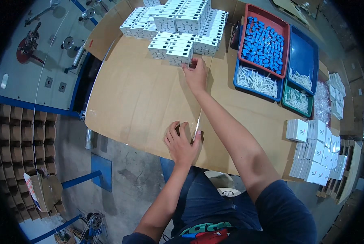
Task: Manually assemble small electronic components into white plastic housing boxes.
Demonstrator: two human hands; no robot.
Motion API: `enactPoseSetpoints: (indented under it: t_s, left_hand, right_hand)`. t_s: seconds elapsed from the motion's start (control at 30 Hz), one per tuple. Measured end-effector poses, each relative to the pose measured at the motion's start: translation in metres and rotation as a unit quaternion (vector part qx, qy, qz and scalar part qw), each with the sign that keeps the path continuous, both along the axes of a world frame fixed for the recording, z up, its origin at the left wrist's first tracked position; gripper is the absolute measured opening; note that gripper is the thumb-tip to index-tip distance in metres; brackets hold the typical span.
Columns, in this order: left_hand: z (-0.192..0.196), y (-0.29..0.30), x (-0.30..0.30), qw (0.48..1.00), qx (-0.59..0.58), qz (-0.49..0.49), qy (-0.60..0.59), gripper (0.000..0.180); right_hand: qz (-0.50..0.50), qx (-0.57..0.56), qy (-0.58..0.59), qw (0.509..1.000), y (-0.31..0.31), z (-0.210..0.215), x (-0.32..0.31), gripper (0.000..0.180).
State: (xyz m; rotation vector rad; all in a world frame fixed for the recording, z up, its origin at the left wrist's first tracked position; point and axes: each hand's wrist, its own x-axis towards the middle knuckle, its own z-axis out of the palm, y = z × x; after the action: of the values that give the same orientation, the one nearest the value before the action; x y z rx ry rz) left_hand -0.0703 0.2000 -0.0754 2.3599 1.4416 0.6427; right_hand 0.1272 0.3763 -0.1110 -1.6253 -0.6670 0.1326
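My right hand [196,74] reaches to the near edge of a large stack of white blocks [165,20]. Its fingers are curled at the right end of the front white block [178,58], with the thumb on the near corner. The blocks are rectangular, with small dark squares on top and moulded fronts; they stand in rows, some piled higher. Close to the table's front edge, my left hand [181,140] lies on the cardboard tabletop [137,89] with its fingers spread and nothing in them.
At the right, a red tray [242,53] of blue parts sits over a blue tray [235,77] of white pieces. Another blue tray [303,40] and a green tray [286,106] hold more. White cartons [312,150] are piled near the right edge; cardboard dividers [23,138] stand left.
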Motion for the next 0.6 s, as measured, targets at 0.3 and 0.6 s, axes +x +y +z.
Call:
enactPoseSetpoints:
  t_s: [0.3, 0.6]
  left_hand:
    - [-0.007, -0.004, -0.006, 1.0, 0.011, 0.003, 0.005, 0.053]
    - [-0.015, -0.004, 0.001, 0.999, 0.046, -0.006, -0.029, 0.044]
  right_hand:
    - [0.043, -0.037, 0.038, 0.998, -0.086, 0.008, -0.006, 0.014]
    - [0.067, 0.007, 0.081, 0.994, -0.165, 0.016, 0.015, 0.009]
